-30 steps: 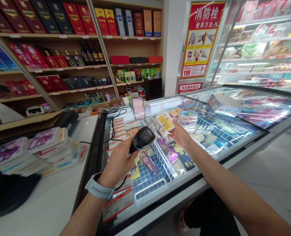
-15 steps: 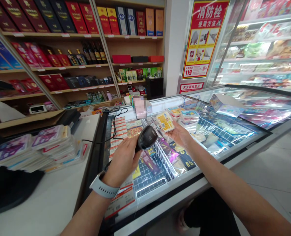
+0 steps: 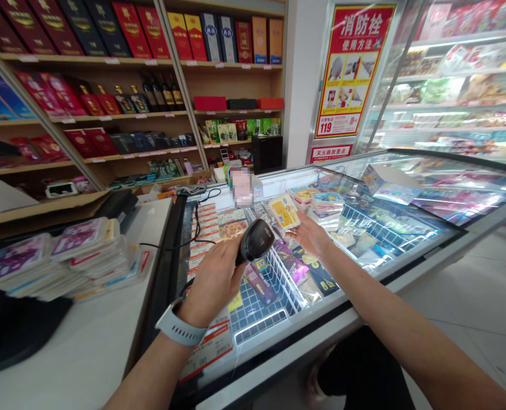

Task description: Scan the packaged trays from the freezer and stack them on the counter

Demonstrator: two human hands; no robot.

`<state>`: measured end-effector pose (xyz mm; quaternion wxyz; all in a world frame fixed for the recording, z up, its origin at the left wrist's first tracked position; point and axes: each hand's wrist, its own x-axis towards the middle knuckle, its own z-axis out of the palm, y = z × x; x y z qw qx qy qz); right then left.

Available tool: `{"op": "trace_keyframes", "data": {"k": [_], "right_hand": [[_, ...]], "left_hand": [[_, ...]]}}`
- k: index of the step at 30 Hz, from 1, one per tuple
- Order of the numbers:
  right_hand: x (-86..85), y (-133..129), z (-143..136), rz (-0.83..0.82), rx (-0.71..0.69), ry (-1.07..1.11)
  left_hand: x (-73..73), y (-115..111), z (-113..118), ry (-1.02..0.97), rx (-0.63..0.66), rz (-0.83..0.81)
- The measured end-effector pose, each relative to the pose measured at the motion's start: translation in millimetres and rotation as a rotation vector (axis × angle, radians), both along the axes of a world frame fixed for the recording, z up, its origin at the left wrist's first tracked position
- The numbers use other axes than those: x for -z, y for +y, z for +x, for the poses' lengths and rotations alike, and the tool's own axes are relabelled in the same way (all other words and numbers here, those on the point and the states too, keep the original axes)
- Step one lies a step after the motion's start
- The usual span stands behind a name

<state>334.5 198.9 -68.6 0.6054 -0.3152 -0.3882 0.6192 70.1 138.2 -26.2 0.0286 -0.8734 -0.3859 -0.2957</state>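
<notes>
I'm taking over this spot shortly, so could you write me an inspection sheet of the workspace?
Surface: glass-topped freezer beside a white counter; glare on the glass.
Job's things: black handheld scanner, its head turned toward a yellow-labelled pack; the two are apart.
Clutter: leaning stacks of flat packs on the counter; opened white box on the freezer.
Hands: left hand grips the scanner; right hand holds the pack's edge by its fingers.
Cables: black cable loops over the glass toward the left hand; its end is hidden.
Surroundings: stocked shelves, red poster.
</notes>
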Motion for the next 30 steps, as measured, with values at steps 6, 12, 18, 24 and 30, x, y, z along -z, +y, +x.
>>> {"op": "trace_keyframes", "data": {"k": [6,12,18,24,30], "right_hand": [[-0.4,-0.7,-0.8,-0.021,0.018,-0.026],[-1.5,-1.4,-1.3,-0.025,0.020,-0.056],[-4.4,-3.7,-2.6,-0.023,0.015,-0.067],[-5.9,-5.0,-4.3,-0.016,0.013,-0.053],[-6.0,-4.9,-4.5,-0.017,0.007,-0.069]], "left_hand": [[-2.4,-1.5,0.7,-0.005,-0.001,-0.012],[-3.5,-2.1,0.7,-0.030,0.016,-0.035],[0.0,-1.2,-0.6,-0.036,0.033,-0.046],[0.1,-0.9,0.7,-0.036,0.041,-0.043],[-0.3,-1.1,0.8,-0.028,0.033,-0.046]]}}
